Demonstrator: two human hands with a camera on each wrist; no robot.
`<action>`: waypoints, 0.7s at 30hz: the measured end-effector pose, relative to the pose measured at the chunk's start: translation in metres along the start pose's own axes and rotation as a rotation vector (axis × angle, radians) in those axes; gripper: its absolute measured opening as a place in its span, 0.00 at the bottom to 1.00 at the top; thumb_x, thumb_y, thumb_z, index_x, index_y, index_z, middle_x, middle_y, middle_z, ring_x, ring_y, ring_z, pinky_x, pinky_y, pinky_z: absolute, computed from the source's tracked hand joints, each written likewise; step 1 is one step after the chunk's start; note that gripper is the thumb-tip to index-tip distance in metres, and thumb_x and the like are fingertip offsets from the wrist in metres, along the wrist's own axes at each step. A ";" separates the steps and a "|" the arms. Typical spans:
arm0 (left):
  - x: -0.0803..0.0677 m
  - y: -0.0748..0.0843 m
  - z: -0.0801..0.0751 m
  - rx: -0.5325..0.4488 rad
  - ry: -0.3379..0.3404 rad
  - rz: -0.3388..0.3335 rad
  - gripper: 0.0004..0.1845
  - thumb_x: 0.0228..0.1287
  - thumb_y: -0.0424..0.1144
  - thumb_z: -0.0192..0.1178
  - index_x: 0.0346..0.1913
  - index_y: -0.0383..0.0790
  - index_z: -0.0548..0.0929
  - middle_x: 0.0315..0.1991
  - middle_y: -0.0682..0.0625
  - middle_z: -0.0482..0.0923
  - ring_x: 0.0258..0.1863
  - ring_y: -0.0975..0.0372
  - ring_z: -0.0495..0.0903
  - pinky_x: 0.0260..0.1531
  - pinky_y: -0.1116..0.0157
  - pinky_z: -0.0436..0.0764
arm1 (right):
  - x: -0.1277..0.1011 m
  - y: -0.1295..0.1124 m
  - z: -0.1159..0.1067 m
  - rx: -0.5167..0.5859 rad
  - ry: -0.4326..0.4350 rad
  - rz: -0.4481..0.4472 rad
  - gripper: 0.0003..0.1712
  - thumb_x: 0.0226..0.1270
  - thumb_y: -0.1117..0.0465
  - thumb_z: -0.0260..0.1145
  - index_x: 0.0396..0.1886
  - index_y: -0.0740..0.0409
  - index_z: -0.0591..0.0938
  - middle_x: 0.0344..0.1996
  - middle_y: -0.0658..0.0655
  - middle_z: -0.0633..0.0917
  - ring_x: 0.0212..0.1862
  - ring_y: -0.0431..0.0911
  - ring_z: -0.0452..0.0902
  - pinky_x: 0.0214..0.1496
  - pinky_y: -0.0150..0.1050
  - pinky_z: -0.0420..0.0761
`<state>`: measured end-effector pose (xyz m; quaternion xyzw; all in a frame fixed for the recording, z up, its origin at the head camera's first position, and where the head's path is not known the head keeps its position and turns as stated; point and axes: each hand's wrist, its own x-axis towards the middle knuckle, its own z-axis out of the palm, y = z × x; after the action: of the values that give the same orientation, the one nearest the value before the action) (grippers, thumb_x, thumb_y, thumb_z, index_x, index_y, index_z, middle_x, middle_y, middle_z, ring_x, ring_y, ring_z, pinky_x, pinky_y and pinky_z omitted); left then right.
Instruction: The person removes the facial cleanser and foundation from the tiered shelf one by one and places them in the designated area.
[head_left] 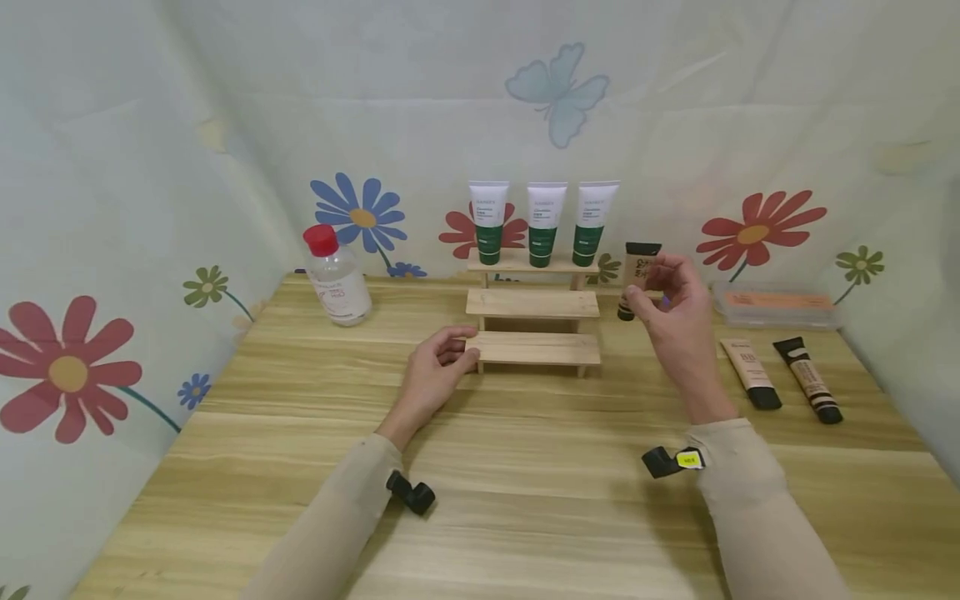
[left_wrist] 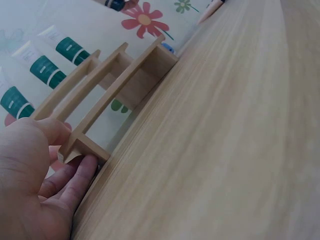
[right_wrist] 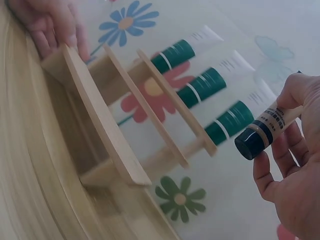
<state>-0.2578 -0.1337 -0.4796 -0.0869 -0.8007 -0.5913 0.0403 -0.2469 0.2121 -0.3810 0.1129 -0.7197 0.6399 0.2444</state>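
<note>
A three-step wooden rack [head_left: 532, 304] stands at the back of the table, with three white-and-green tubes [head_left: 543, 223] upright on its top step. My left hand [head_left: 438, 367] holds the left end of the lowest step [left_wrist: 82, 145], thumb on top and fingers [left_wrist: 75, 180] beneath. My right hand [head_left: 671, 312] is raised to the right of the rack and pinches a beige tube with a black cap [right_wrist: 262, 132], cap pointing down. The same beige tube [head_left: 637, 275] shows partly behind my fingers in the head view.
A clear bottle with a red cap [head_left: 336, 275] stands at the back left. At the right lie a beige tube [head_left: 750, 372], a black-striped tube [head_left: 808, 390] and a flat clear box [head_left: 774, 304]. A flowered cloth [head_left: 112, 250] walls the table in.
</note>
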 end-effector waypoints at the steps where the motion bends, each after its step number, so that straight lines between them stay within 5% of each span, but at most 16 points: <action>1: 0.000 0.000 0.000 0.001 0.001 0.004 0.16 0.80 0.44 0.72 0.65 0.54 0.89 0.55 0.47 0.88 0.56 0.55 0.87 0.63 0.52 0.84 | -0.001 0.000 -0.006 -0.004 0.006 -0.004 0.19 0.78 0.70 0.70 0.63 0.55 0.80 0.50 0.52 0.81 0.52 0.47 0.78 0.49 0.30 0.82; 10: 0.000 -0.003 0.000 0.009 0.001 0.022 0.17 0.80 0.45 0.72 0.66 0.53 0.89 0.55 0.45 0.88 0.56 0.54 0.87 0.62 0.50 0.84 | -0.009 0.006 -0.055 -0.055 0.061 0.053 0.22 0.79 0.70 0.70 0.66 0.52 0.80 0.51 0.49 0.80 0.53 0.43 0.77 0.50 0.27 0.80; 21: 0.000 0.000 0.000 0.008 -0.002 0.030 0.17 0.80 0.44 0.72 0.66 0.53 0.89 0.53 0.46 0.89 0.54 0.54 0.88 0.60 0.51 0.85 | -0.023 0.020 -0.086 -0.238 0.119 0.125 0.19 0.79 0.69 0.70 0.64 0.54 0.79 0.50 0.44 0.78 0.53 0.39 0.77 0.49 0.22 0.79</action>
<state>-0.2574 -0.1340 -0.4794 -0.0992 -0.8018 -0.5872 0.0488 -0.2191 0.2962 -0.4042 -0.0001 -0.7803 0.5698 0.2580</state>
